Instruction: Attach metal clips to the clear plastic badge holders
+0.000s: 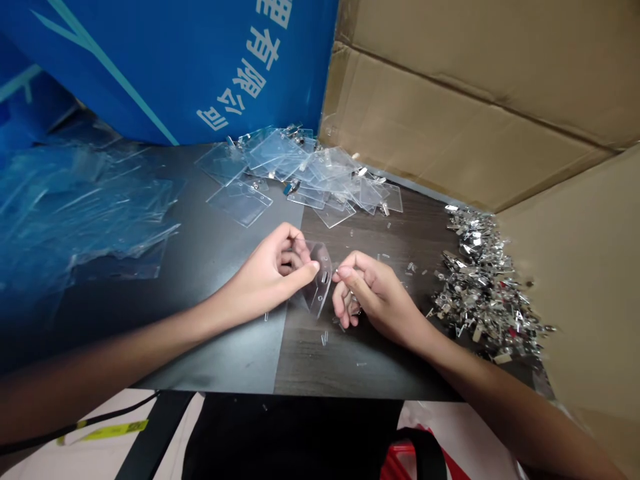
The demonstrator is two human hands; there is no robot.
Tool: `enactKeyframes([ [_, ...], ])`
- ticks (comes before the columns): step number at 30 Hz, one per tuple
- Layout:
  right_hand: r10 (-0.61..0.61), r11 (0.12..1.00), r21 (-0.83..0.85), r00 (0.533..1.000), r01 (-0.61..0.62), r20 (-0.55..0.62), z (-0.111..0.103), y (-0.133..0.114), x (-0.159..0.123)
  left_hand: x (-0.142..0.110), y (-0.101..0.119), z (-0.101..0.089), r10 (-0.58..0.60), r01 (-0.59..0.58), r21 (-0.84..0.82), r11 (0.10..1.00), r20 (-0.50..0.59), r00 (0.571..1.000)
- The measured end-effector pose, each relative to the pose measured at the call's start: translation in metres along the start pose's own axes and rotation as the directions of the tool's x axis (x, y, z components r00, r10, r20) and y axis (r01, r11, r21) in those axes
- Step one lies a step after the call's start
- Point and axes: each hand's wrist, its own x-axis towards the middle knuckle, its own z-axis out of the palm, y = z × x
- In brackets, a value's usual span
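The left hand (267, 273), half closed, pinches a thin clear plastic badge holder (321, 280), light, stiff and slippery, best held by its edges, above the middle of the dark tabletop (225, 360), while the curled right hand (375, 297) pinches something I cannot tell.

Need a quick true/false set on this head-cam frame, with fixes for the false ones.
1. The left hand holds a clear plastic badge holder. True.
2. The metal badge clips are heaped left of the hands. False: they lie to the right of the right hand.
3. The other clear badge holders form a neat squared stack. False: they lie loose and overlapping, beyond the hands.
4. A cardboard sheet stands along the far right side of the table. True.
5. Both hands wear gloves. False: both are bare.
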Motion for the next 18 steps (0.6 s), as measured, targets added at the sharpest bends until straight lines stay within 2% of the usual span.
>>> enactKeyframes([
  [3,-0.013,1.000,-0.016,1.000,0.014,0.013,0.000,0.000,0.001,-0.002,0.000,0.003,0.034,-0.034,-0.005,0.999,-0.012,0.999],
  [8,-0.113,0.987,-0.113,0.993,0.110,-0.021,-0.002,-0.005,0.001,-0.003,0.002,0.006,0.038,-0.038,0.007,0.999,-0.075,0.996],
  [12,-0.076,0.994,-0.089,0.995,0.069,-0.070,-0.002,-0.007,-0.001,-0.004,0.002,0.008,0.057,-0.062,-0.027,0.998,-0.148,0.987],
  [15,-0.024,0.998,-0.053,0.999,0.023,-0.022,-0.003,-0.009,-0.001,-0.005,-0.001,0.010,0.060,-0.070,-0.081,0.994,-0.118,0.991],
  [18,-0.029,0.999,-0.037,0.999,0.031,0.041,-0.004,-0.011,0.000,-0.006,-0.006,0.013,0.062,-0.068,-0.085,0.994,-0.070,0.996],
])
